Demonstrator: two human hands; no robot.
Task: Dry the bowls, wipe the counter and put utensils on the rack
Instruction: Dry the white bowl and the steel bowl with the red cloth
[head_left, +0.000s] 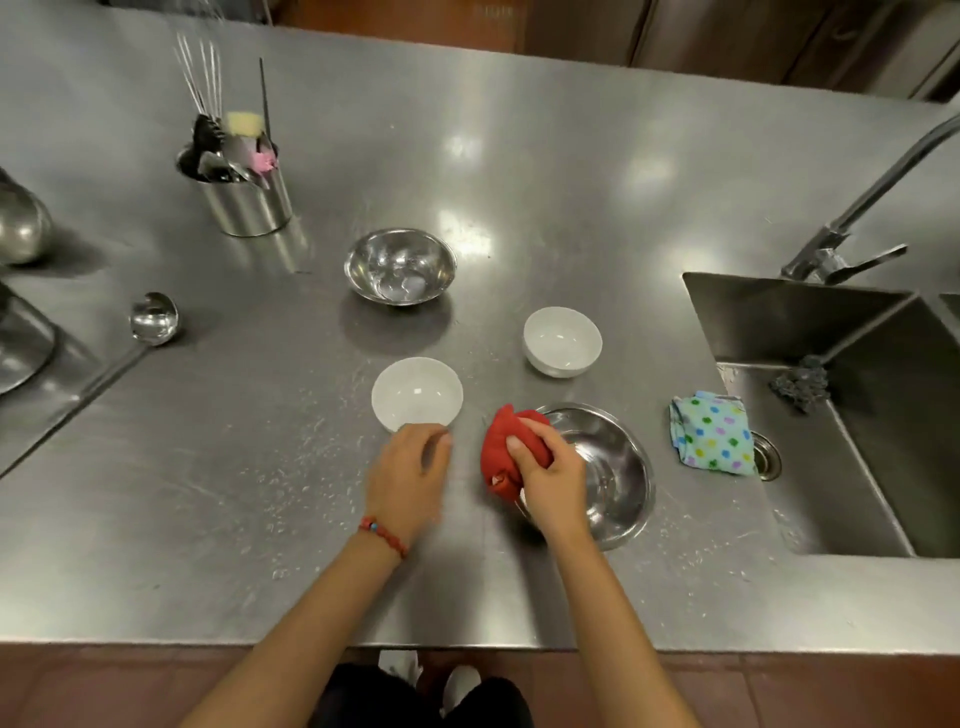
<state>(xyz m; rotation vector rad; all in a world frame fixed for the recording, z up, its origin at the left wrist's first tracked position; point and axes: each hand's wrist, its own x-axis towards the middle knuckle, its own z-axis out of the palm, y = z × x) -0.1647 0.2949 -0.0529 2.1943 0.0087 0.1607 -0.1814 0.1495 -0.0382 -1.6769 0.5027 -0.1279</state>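
My right hand (545, 467) grips a bunched red cloth (498, 447) over the left rim of a large steel bowl (613, 478) near the counter's front. My left hand (410, 467) hovers with loosely curled fingers just in front of a white bowl (417, 393), holding nothing. A second white bowl (562, 340) stands further back to the right. Behind them sits a smaller steel bowl (400, 265). A ladle (150, 322) lies at the left. A steel utensil holder (244, 192) at the back left holds a whisk, spoons and other tools.
Water droplets speckle the steel counter (249, 467) left of my hands. A dotted blue cloth (711, 434) hangs over the sink's left edge. The sink (857, 415) holds a steel scrubber (800, 382), with a tap (852, 239) behind. Steel pots stand at the far left.
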